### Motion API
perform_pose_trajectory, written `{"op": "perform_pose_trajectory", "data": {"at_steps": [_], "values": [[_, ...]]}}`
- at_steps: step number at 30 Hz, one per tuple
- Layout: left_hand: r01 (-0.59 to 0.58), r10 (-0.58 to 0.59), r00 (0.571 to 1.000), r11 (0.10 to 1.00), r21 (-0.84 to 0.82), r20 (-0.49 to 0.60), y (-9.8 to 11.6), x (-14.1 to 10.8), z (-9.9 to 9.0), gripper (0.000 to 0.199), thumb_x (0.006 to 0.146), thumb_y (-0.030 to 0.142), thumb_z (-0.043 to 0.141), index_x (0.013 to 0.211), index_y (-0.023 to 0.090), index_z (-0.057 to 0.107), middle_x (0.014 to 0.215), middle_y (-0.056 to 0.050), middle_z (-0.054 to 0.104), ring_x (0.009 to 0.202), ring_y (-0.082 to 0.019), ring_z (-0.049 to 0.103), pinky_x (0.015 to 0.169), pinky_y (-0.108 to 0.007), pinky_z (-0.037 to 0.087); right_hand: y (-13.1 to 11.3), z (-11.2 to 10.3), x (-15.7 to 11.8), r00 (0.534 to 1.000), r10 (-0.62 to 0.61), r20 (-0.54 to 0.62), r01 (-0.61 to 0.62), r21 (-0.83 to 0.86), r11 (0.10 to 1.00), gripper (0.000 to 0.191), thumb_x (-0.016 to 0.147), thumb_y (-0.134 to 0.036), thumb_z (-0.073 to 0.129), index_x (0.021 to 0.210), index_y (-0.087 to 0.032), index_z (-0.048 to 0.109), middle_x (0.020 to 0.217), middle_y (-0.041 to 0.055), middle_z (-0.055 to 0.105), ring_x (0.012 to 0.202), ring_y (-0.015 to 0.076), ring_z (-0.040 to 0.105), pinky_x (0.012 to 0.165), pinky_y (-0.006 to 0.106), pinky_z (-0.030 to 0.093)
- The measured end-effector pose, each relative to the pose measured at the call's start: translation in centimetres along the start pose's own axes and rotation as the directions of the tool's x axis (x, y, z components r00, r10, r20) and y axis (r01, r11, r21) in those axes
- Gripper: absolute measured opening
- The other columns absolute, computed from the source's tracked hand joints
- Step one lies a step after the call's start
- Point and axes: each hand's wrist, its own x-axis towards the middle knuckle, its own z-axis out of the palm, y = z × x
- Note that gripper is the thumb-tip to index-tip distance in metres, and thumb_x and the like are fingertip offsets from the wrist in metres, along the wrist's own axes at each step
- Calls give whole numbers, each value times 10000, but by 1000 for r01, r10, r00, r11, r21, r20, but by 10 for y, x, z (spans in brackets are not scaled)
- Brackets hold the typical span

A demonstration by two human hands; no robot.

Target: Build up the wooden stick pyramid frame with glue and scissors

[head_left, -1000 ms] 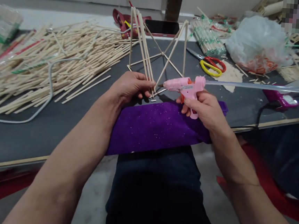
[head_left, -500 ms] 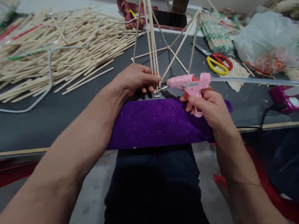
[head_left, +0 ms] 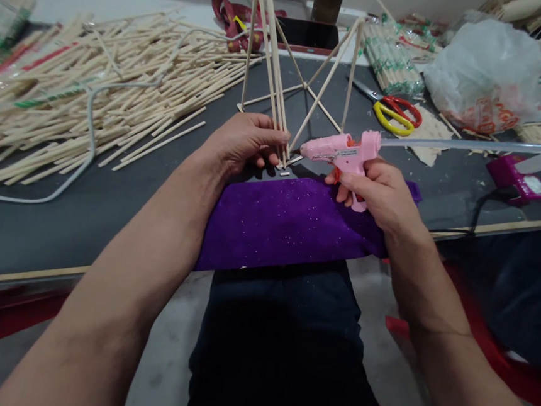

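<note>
A frame of thin wooden sticks (head_left: pixel 326 67) stands on the dark table, its lower near corner between my hands. My left hand (head_left: pixel 252 141) pinches the sticks close to their lower ends. In my right hand (head_left: pixel 371 183) is a pink glue gun (head_left: pixel 339 151), its nozzle pointing left and close to the stick ends. Whether the nozzle touches them is too small to tell. Small white pieces (head_left: pixel 285 174) lie below the joint. A purple cloth (head_left: pixel 287 226) covers the table edge beneath both wrists.
Many loose sticks (head_left: pixel 167 80) and a pale cable (head_left: pixel 90 118) lie left. Scissors (head_left: pixel 394 114) are right of the frame, near a plastic bag (head_left: pixel 487 77) and wrapped sticks (head_left: pixel 391 62). Behind the frame sits a dark phone (head_left: pixel 311 36). A purple device (head_left: pixel 519 179) stands far right.
My left fingers and the glue gun have shifted up very slightly. Both hands keep their holds, and the frame stands as before.
</note>
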Motion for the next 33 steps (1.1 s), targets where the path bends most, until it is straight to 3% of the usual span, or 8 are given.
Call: {"op": "perform_pose_trajectory", "data": {"at_steps": [8, 22, 33], "values": [[-6, 6, 999, 1000, -10, 41, 1, 1, -1, 113, 729, 173, 743, 790, 109, 674, 723, -95, 679, 511, -111, 589, 443, -209, 351, 1, 0, 0, 1000, -15, 7, 15, -3, 1000, 157, 824, -289, 672, 731, -166, 698, 796, 55, 716, 574, 95, 585, 485, 214, 466], [-4, 2, 999, 999, 33, 41, 3, -1, 0, 139, 707, 200, 737, 773, 131, 637, 686, -70, 673, 491, -96, 567, 427, -182, 333, -2, 1, -2, 996, -80, 38, 85, -179, 980, 293, 890, -322, 616, 650, -156, 641, 831, 60, 691, 602, 84, 543, 533, 234, 418], [-15, 14, 999, 1000, 16, 49, 3, 0, 1, 117, 705, 190, 718, 727, 135, 618, 661, -68, 669, 467, -93, 562, 397, -174, 315, -6, 4, -2, 989, -143, 26, 145, -273, 951, 322, 888, -287, 595, 589, -167, 595, 648, 22, 601, 588, 100, 528, 571, 268, 402]]}}
